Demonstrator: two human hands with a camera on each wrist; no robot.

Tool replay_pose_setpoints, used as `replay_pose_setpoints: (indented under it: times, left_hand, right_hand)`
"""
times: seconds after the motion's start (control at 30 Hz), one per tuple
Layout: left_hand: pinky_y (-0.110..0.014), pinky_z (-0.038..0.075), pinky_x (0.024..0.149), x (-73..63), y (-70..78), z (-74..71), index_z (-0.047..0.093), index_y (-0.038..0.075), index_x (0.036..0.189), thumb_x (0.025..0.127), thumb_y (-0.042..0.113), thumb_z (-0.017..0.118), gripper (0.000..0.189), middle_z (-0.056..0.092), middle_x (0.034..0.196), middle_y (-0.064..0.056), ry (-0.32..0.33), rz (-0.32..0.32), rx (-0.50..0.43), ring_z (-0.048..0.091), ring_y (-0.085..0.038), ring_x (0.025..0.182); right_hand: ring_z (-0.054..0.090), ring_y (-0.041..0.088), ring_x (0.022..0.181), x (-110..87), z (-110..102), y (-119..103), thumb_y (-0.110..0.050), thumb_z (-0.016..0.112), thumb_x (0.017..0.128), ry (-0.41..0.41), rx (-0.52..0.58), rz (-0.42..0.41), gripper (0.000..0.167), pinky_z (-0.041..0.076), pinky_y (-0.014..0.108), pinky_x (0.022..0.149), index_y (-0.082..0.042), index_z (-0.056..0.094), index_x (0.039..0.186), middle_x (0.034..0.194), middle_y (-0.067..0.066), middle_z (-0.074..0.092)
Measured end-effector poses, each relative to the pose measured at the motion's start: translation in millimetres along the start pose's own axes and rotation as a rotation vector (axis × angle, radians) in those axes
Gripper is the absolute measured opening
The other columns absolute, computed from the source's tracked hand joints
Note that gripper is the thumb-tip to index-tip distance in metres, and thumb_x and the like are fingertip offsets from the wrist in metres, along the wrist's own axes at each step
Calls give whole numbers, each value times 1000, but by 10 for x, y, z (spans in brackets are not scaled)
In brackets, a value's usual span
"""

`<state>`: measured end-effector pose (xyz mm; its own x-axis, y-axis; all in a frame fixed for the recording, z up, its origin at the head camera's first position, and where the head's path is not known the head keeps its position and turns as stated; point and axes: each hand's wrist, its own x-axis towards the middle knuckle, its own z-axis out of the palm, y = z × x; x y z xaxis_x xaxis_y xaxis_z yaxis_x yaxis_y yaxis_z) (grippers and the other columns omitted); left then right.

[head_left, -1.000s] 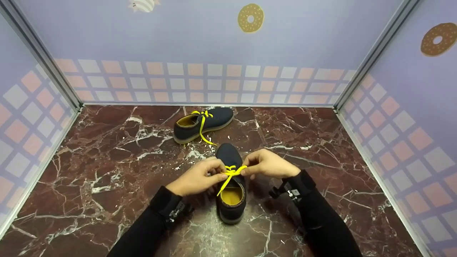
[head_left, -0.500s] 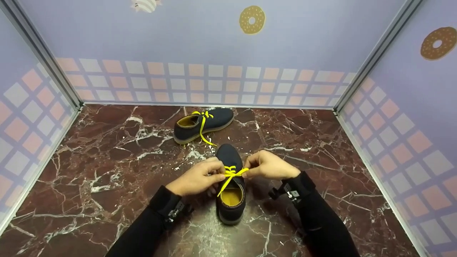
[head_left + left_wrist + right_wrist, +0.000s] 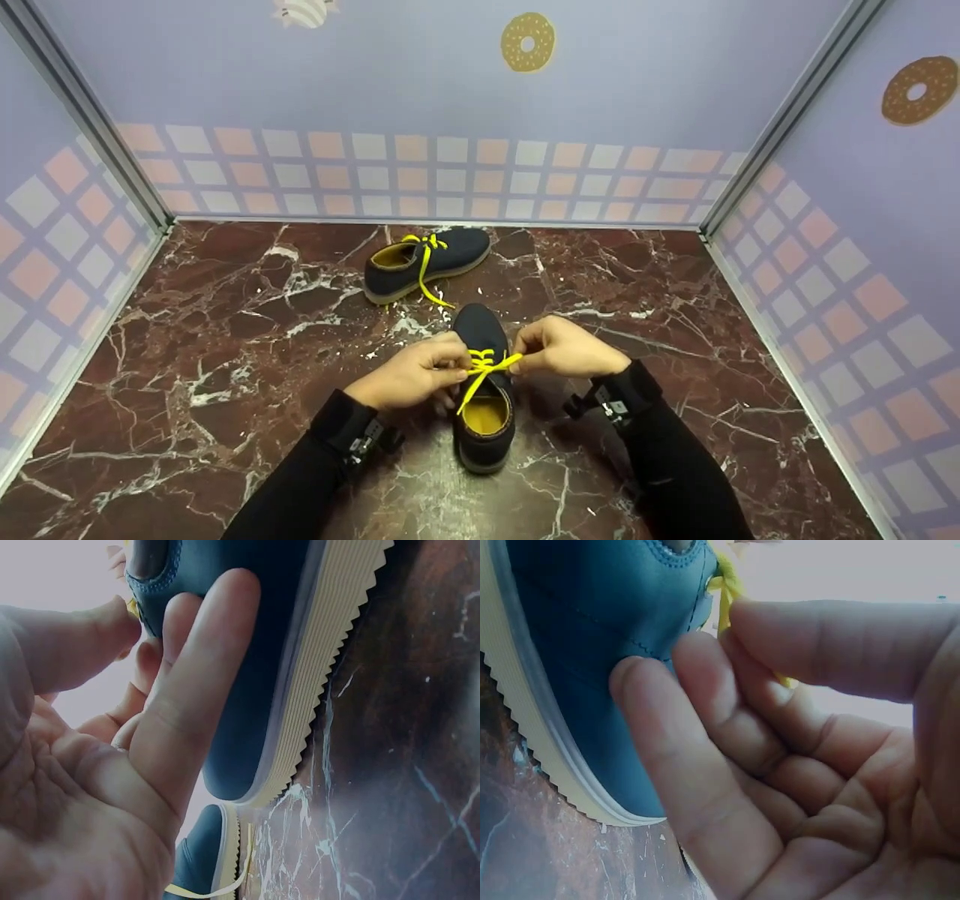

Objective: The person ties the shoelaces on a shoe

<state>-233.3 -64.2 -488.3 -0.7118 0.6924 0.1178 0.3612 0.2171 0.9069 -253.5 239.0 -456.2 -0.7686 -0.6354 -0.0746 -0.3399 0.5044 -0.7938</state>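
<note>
A dark navy shoe [image 3: 480,326] stands upright in front of the person, toe pointing away, its yellow shoelace [image 3: 484,367] crossed in a bow-like knot over the tongue. On the left side the left hand [image 3: 416,371] pinches the lace between thumb and forefinger. Opposite it, the right hand [image 3: 566,349] pinches the lace on the right, and the right wrist view shows yellow lace [image 3: 726,585] running under the thumb. A loose lace end hangs toward the shoe's opening. Outer fingers of both hands lie along the shoe's sides in the wrist views.
A second navy shoe [image 3: 457,251] with yellow laces lies farther back, toe to the right, one lace end trailing on the floor. Brown marbled flooring [image 3: 247,360] surrounds both shoes. A patterned back wall [image 3: 420,90] and side walls enclose the space.
Both hands keep pinching the lace and have barely moved. The lace's right part has been drawn slightly outward to the right, and the knot looks flatter than a second ago.
</note>
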Motion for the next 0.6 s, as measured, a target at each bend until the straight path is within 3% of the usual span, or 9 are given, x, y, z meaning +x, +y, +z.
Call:
replay_pose_setpoints:
  times: [0.1, 0.2, 0.37, 0.5, 0.6]
  left_hand:
    - [-51, 69, 63, -3, -17, -1, 70, 4, 102, 109, 8, 68, 8, 58, 105, -9, -2, 9, -10, 75, -30, 73]
    - [-51, 68, 62, -8, -15, 3, 69, 5, 102, 110, 11, 69, 10, 60, 105, -10, 0, 8, -3, 75, -28, 72]
    - [-58, 67, 62, -33, 22, -12, 67, 7, 108, 110, 16, 71, 10, 65, 101, -11, 7, -47, -64, 74, -27, 69]
    - [-61, 67, 63, -37, 27, -21, 65, 9, 120, 110, 19, 72, 16, 70, 102, -14, 12, -70, -104, 74, -31, 72]
    - [-56, 68, 64, -35, 22, -21, 63, 8, 126, 108, 18, 75, 24, 68, 108, -14, 31, -64, -82, 73, -30, 80]
  right_hand:
    - [43, 5, 58, -2, 4, -5, -22, 86, 97, 3, 19, 14, 10, 31, 22, 54, -14, 83, 91, 80, 8, 75]
    - [53, 9, 61, -3, 9, 4, -22, 86, 97, -10, 65, 40, 12, 33, 21, 54, -11, 84, 93, 85, 14, 78]
    - [68, 24, 71, -13, 19, 4, -29, 89, 96, -58, 79, 89, 16, 42, 20, 57, -14, 84, 95, 88, 11, 80]
    - [59, 14, 64, -34, 45, -56, -42, 91, 93, -87, -40, 110, 25, 44, 23, 58, -21, 79, 88, 75, -6, 71]
    - [48, 7, 58, -45, 89, -120, -50, 90, 93, -106, -136, 118, 34, 40, 25, 56, -22, 73, 82, 68, -14, 57]
